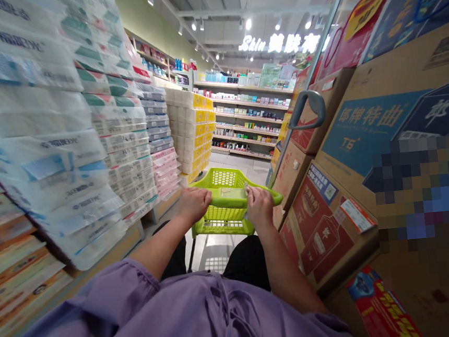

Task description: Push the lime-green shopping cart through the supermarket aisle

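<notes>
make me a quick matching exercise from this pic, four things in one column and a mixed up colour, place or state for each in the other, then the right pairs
1. shopping cart
2. top
3. left hand
4. cardboard boxes

A. closed around the handle
B. stacked on the right
C. bright green
D. purple

Pairs: 1-C, 2-D, 3-A, 4-B

Left forearm (161, 245) and right forearm (283, 263) bare, both extended forward and angled inward, left hand (195, 202) and right hand (261, 207) nearly level, well apart, each curled into a grip.
</notes>
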`<state>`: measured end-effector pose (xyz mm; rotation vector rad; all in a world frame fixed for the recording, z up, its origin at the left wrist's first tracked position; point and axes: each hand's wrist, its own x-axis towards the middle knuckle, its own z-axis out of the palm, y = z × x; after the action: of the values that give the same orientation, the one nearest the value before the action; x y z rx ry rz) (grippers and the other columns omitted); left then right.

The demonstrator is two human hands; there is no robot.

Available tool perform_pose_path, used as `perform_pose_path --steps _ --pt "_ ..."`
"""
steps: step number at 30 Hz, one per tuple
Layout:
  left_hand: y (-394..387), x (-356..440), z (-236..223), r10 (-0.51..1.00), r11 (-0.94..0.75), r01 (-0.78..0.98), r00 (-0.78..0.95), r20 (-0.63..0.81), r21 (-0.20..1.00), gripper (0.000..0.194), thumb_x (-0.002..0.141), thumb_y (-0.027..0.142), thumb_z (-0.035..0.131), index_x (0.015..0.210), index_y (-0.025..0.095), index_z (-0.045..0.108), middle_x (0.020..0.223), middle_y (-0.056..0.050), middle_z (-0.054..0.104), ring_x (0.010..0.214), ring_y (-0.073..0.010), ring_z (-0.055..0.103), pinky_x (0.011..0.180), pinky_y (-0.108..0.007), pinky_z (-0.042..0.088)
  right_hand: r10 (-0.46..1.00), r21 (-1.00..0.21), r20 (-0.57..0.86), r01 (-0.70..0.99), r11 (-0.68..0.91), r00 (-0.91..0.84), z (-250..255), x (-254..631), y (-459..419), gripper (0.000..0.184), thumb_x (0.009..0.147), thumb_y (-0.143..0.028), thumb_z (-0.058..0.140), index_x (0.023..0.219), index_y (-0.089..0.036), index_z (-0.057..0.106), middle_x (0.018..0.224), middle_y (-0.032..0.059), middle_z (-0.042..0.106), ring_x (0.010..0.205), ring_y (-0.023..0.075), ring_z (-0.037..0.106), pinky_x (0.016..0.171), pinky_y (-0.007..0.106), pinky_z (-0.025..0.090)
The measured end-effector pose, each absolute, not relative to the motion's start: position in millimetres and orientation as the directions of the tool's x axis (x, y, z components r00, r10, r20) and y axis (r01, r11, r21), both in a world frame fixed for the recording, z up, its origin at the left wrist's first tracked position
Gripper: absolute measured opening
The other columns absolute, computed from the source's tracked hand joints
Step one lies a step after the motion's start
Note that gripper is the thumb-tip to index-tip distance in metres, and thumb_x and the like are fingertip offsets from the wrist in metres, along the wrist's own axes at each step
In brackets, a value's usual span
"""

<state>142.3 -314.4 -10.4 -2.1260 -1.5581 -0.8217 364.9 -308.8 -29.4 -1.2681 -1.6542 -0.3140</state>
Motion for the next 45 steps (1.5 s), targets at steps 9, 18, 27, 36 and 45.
perform_pose_path --steps 9,18,27,36,45 --pt "-316.8 141.8 -10.1 0.729 -0.301 0.954 0.222 0.648 0.012 0.042 0.095 0.035 0.034 0.074 0.019 0.066 0.076 -0.007 0.072 0.077 -0.0222 0.063 0.075 -0.037 0.034 0.605 -0.253 0.786 0.828 0.500 -0.126 -21.1 356.7 -312.4 0.033 0.096 -0.023 0.041 0.118 -0.021 0.066 0.115 0.0077 0.067 0.110 0.0219 0.056 0.100 0.037 0.039" --pt "-315.5 139.2 -11.2 0.704 -0.301 0.954 0.228 0.673 -0.008 0.040 0.095 0.033 0.036 0.072 0.019 0.066 0.074 -0.006 0.072 0.075 -0.0214 0.063 0.073 -0.037 0.034 0.531 -0.156 0.799 0.757 0.635 -0.281 -17.1 335.1 -314.5 0.030 0.096 -0.027 0.044 0.116 -0.025 0.067 0.116 0.0049 0.067 0.113 0.0205 0.054 0.102 0.035 0.036" --pt "-313.2 151.2 -11.0 0.699 -0.313 0.950 0.219 0.681 0.016 0.037 0.095 0.033 0.039 0.073 0.019 0.065 0.076 -0.005 0.072 0.074 -0.0211 0.063 0.075 -0.038 0.033 0.577 -0.205 0.801 0.832 0.515 -0.159 -19.1 337.2 -309.0 0.031 0.096 -0.027 0.042 0.113 -0.022 0.068 0.114 0.0066 0.067 0.111 0.0214 0.053 0.102 0.037 0.034" --pt "-315.6 150.0 -12.8 0.698 -0.325 0.946 0.229 0.679 0.015 0.036 0.096 0.033 0.039 0.075 0.020 0.065 0.077 -0.004 0.072 0.076 -0.0218 0.063 0.076 -0.039 0.033 0.600 -0.233 0.792 0.851 0.470 -0.115 -18.7 337.0 -308.3 0.033 0.097 -0.026 0.040 0.115 -0.022 0.067 0.111 0.0072 0.067 0.109 0.0212 0.054 0.099 0.037 0.035" --pt "-314.6 146.2 -16.9 0.694 -0.329 0.944 0.223 0.685 0.026 0.039 0.096 0.036 0.036 0.073 0.020 0.064 0.077 -0.005 0.072 0.076 -0.0208 0.062 0.078 -0.039 0.034 0.643 -0.239 0.759 0.873 0.424 -0.104 -9.6 319.8 -311.0 0.029 0.097 -0.027 0.042 0.109 -0.023 0.069 0.108 0.0064 0.069 0.104 0.0209 0.055 0.095 0.035 0.036"
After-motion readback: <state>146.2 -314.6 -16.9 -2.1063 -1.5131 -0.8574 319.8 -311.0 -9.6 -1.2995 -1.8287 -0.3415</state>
